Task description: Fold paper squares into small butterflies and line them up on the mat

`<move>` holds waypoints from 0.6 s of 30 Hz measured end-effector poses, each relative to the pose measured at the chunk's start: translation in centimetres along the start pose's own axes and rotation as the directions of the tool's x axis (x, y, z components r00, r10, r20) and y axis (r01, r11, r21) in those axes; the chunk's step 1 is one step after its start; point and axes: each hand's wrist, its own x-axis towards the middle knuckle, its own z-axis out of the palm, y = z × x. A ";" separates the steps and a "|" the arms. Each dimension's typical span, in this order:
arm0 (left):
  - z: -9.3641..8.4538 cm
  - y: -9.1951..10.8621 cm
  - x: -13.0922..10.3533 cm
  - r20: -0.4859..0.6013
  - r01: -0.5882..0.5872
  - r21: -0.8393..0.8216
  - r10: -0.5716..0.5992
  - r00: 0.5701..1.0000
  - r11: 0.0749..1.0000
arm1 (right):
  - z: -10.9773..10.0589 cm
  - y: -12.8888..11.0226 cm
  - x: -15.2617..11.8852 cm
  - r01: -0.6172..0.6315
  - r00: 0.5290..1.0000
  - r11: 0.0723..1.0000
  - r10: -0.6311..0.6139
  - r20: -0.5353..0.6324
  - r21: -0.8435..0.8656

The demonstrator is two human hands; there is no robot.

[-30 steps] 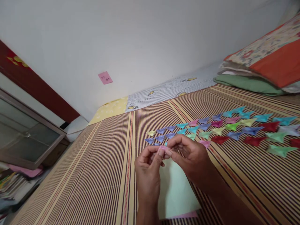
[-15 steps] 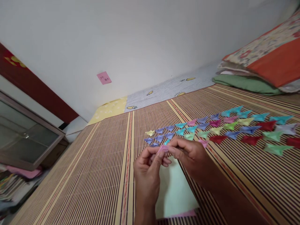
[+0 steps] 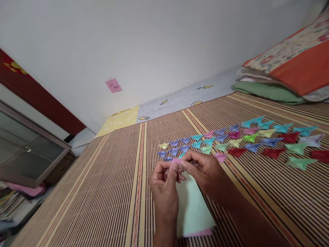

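A small folded pink paper (image 3: 176, 161) is pinched between both hands near the middle of the view. My left hand (image 3: 165, 185) holds its left side between thumb and fingers. On its right side, the thumb and index finger of my right hand (image 3: 205, 169) are closed. Below the hands lies a pale green sheet (image 3: 194, 206) with a pink sheet (image 3: 202, 233) showing under its lower edge. Beyond them, several folded paper pieces, among them a yellow one (image 3: 163, 146) and a dark red one (image 3: 236, 152), lie in rows.
The striped mat (image 3: 102, 192) covers the bed. Folded bedding (image 3: 295, 68) is stacked at the back right against the wall (image 3: 164, 44). A glass-doored cabinet (image 3: 28, 147) and a pile of books (image 3: 12, 206) stand at the left.
The left hand has shifted slightly right, and its thumb and the right thumb now sit closer together on the pink paper. The view has moved very slightly.
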 end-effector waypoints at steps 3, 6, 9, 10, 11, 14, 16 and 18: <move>0.1 -0.1 -0.1 -0.046 -0.004 -0.006 0.004 0.999 1.000 | 0.6 -0.2 -0.2 0.060 0.994 0.987 -0.072 -0.082 -0.147; 0.1 -0.3 -0.1 -0.077 0.008 -0.021 -0.009 0.997 1.000 | 1.5 -0.1 -0.3 0.114 0.976 0.948 -0.162 -0.142 -0.296; -0.1 -0.3 -0.2 -0.074 0.008 -0.014 -0.009 0.997 1.000 | 1.7 -0.2 -0.3 0.087 0.990 0.980 -0.106 -0.095 -0.180; -0.1 -0.3 -0.2 -0.070 0.002 -0.007 -0.003 0.998 1.000 | 1.7 -0.2 -0.2 0.069 0.994 0.989 -0.079 -0.075 -0.131; -0.1 -0.3 -0.2 -0.067 -0.003 -0.001 0.002 0.998 1.000 | 1.6 -0.3 -0.2 0.061 0.996 0.992 -0.068 -0.063 -0.107; 0.1 -0.4 -0.1 -0.065 -0.004 0.005 0.004 0.998 1.000 | 1.2 -0.2 -0.1 0.106 0.989 0.976 -0.124 -0.084 -0.188; 0.0 -0.3 0.2 -0.022 0.003 0.015 -0.002 1.000 1.000 | 0.9 0.0 -0.1 0.140 0.982 0.962 -0.164 -0.091 -0.234; -0.3 -0.1 0.5 0.038 -0.002 0.020 0.001 0.999 1.000 | 0.6 0.2 0.0 0.148 0.984 0.967 -0.165 -0.063 -0.208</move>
